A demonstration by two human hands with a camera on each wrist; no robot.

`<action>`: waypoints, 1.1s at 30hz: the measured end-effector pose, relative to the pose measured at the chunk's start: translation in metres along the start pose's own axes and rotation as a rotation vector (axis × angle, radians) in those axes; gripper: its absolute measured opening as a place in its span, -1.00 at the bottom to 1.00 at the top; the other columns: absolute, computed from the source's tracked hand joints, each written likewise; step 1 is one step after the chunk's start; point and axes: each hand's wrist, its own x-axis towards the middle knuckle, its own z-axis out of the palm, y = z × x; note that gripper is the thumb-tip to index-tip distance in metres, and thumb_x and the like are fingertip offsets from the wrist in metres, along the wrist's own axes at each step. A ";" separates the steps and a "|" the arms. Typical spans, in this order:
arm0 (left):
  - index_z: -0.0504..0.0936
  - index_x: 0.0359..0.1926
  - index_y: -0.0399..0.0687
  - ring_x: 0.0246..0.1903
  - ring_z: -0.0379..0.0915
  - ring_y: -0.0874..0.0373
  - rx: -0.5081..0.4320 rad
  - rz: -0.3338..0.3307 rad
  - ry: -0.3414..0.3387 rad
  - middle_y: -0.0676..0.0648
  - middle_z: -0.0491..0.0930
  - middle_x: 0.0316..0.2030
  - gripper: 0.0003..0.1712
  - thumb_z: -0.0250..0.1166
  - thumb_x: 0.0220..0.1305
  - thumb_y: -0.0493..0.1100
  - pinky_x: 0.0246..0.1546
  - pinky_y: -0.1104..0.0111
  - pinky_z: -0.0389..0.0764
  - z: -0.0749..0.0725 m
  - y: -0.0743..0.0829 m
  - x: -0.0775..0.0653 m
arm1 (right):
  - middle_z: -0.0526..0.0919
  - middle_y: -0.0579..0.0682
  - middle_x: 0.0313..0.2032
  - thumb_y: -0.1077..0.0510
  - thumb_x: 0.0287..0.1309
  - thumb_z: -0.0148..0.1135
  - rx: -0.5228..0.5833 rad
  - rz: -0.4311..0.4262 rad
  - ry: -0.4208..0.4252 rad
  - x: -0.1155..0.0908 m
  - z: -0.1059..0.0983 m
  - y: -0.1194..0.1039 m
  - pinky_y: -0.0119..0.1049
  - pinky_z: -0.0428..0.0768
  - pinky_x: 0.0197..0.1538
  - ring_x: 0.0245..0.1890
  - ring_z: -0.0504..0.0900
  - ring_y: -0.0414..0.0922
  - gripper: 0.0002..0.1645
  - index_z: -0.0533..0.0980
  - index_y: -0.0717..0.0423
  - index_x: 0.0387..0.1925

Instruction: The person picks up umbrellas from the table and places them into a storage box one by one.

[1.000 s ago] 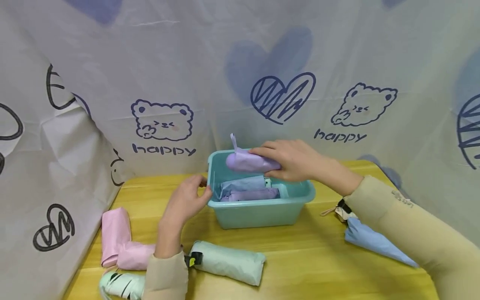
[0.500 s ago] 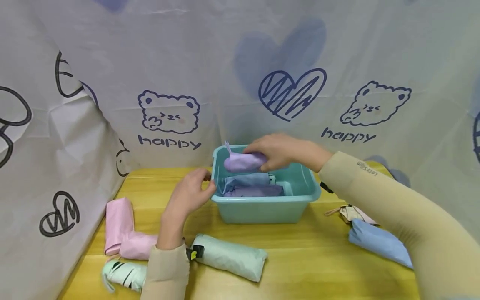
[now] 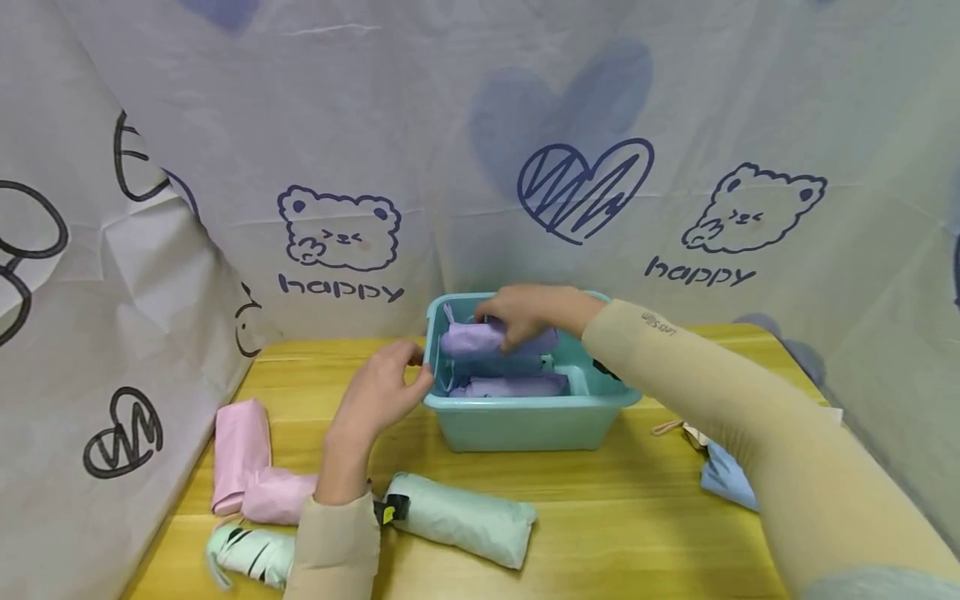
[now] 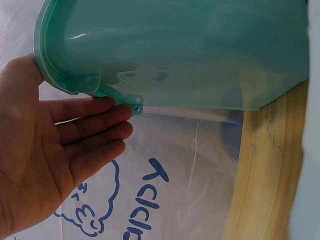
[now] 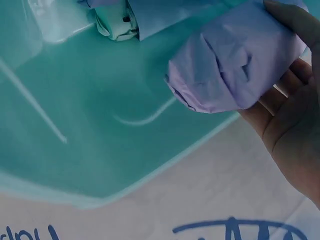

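My right hand holds a purple folded umbrella inside the teal plastic tub, toward its back wall. In the right wrist view, thumb and fingers wrap round the umbrella's sleeve. A blue folded umbrella and another purple umbrella lie in the tub in front of it, the blue one partly hidden. My left hand is at the tub's left end. In the left wrist view its thumb touches the rim while its fingers lie straight, tips near the handle.
A mint green umbrella lies in front of the tub. Pink umbrellas and a black-striped mint one lie at the left. A blue umbrella at the right is partly behind my right sleeve. A printed cloth hangs behind the table.
My right hand has moved down and left, lowering the purple umbrella from above the tub into its back part. My left hand stays at the tub's left end.
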 end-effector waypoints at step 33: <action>0.66 -0.07 -0.11 -0.12 0.60 -0.03 0.000 -0.001 0.014 -0.06 0.67 -0.08 -0.73 0.24 0.35 -0.06 -0.06 0.09 0.66 0.001 0.000 -0.001 | 0.63 0.02 0.10 0.10 0.16 0.53 0.004 0.091 -0.175 0.027 0.047 0.006 -0.15 0.58 0.22 0.09 0.59 -0.07 -0.26 0.45 0.12 0.34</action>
